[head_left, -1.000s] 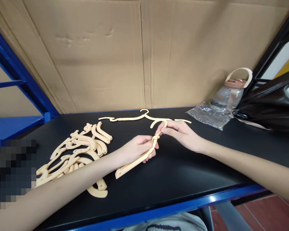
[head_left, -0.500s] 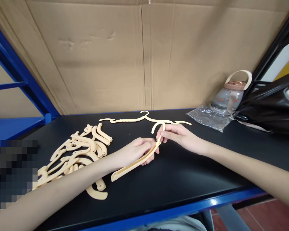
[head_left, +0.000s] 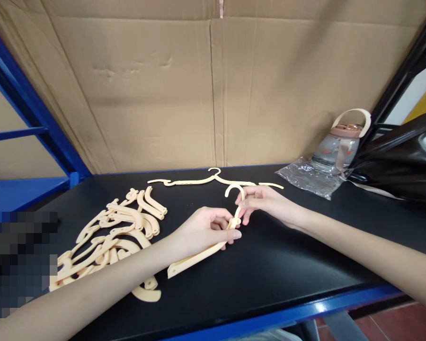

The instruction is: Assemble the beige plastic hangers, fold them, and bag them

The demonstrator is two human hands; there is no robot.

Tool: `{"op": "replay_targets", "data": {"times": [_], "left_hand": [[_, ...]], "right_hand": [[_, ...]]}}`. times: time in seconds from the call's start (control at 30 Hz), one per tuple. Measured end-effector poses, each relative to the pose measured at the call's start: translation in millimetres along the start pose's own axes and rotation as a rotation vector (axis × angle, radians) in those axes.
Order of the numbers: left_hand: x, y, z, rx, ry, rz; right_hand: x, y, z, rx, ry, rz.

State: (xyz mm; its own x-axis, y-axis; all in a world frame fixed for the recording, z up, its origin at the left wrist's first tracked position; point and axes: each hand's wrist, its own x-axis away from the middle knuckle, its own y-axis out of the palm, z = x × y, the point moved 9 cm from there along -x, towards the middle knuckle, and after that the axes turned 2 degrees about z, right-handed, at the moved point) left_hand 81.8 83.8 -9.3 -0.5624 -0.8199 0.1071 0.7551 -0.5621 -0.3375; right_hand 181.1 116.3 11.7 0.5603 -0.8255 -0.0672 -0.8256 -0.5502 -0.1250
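My left hand (head_left: 209, 229) is closed around the upper part of a cream plastic hanger arm (head_left: 195, 259), thumb lying across it. The arm slants down to the left, its channelled side partly showing. At its upper end sits a cream hanger hook (head_left: 237, 190), pinched at its stem by my right hand (head_left: 257, 202). Hook and arm meet between my two hands; whether they are locked together I cannot tell. Behind them lies a spread-out cream hanger (head_left: 199, 181) with its hook pointing to the back. Left of my hands is a pile of loose hanger pieces (head_left: 128, 218), partly hidden by my left forearm.
A clear plastic bag (head_left: 307, 177) and a water bottle (head_left: 341, 144) with a looped handle are at the back right, beside a black bag (head_left: 401, 161). Cardboard (head_left: 145, 94) walls off the back. A blue edge (head_left: 305, 310) runs along the table front.
My left thumb has shifted across the hanger arm close to the joint with the hook. The view has tilted slightly, so everything sits a little lower. My right hand keeps its pinch.
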Motion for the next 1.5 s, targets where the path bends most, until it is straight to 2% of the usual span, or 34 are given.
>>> {"op": "replay_targets", "data": {"times": [0.2, 0.33, 0.43, 0.57, 0.67, 0.9, 1.07, 1.23, 1.3, 1.37, 1.5], "left_hand": [[-1, -6.5, -5, 0.156, -0.053, 0.095], [0, -4.7, -1, 0.101, -0.041, 0.006], [5, -9.6, 0, -0.121, -0.030, -0.009], [14, -25.6, 20, -0.665, 0.143, 0.204], [18, -23.7, 29, -0.864, 0.212, 0.264], [17, -27.8, 29, -0.946, 0.222, 0.308], [14, -29.0, 29, -1.050, 0.202, 0.310], [16, -27.7, 31, -1.158, 0.174, 0.300], [18, -34.9, 36, -1.211, 0.181, 0.295], [21, -50.7, 40, -1.289, 0.189, 0.291], [24, -106.2, 26, -1.451, 0.166, 0.292]], "right_hand": [[0, -4, -1, 0.026, 0.010, 0.050], [-1, -7, 3, -0.002, 0.048, 0.083], [-2, -16, 9, -0.016, 0.092, 0.171], [-1, -32, 12, 0.036, 0.090, 0.310], [-5, -31, 9, 0.150, 0.020, 0.257], [-10, -25, 4, 0.385, -0.163, 0.159], [-7, -15, 4, 0.702, -0.169, 0.080], [-2, -5, -2, 0.849, -0.173, 0.012], [0, -1, -4, 0.876, -0.174, -0.003], [1, 3, -7, 0.896, -0.177, -0.017], [5, 14, -11, 0.918, -0.214, -0.050]]}}
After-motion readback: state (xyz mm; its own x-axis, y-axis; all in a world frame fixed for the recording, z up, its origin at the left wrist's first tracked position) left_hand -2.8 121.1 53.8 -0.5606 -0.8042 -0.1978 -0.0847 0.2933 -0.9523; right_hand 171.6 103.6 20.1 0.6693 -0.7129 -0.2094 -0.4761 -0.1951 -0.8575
